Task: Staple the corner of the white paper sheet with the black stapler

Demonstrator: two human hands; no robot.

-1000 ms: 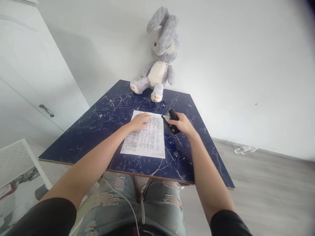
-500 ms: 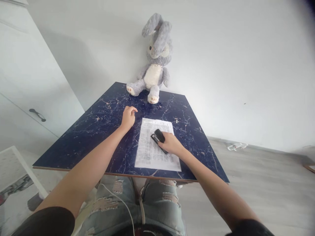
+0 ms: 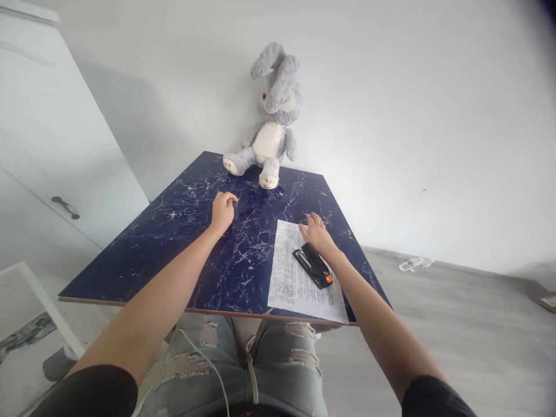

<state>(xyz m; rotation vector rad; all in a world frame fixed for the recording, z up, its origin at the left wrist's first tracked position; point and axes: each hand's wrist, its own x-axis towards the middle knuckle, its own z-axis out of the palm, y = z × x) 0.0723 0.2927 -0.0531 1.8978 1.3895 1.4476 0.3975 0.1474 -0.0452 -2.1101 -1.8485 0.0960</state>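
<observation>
A black stapler (image 3: 311, 265) with an orange end lies on a printed sheet of paper (image 3: 284, 284), towards the right of the dark blue table. Just beyond the stapler, my right hand (image 3: 317, 233) rests over the paper's far right corner with its fingers apart, holding nothing. My left hand (image 3: 223, 209) is on the table to the left of the paper. Its fingers are curled in, with nothing visible in them.
The marble-patterned table (image 3: 174, 249) has its near edge close to my legs. At the back sits a grey plush rabbit (image 3: 268, 139) against the wall. A white cabinet (image 3: 52, 145) stands at the left, and a clear plastic item (image 3: 416, 264) lies on the floor.
My right hand has let go of the stapler and moved beyond it. The paper and stapler have shifted right and nearer to me. My left hand is nearly where it was.
</observation>
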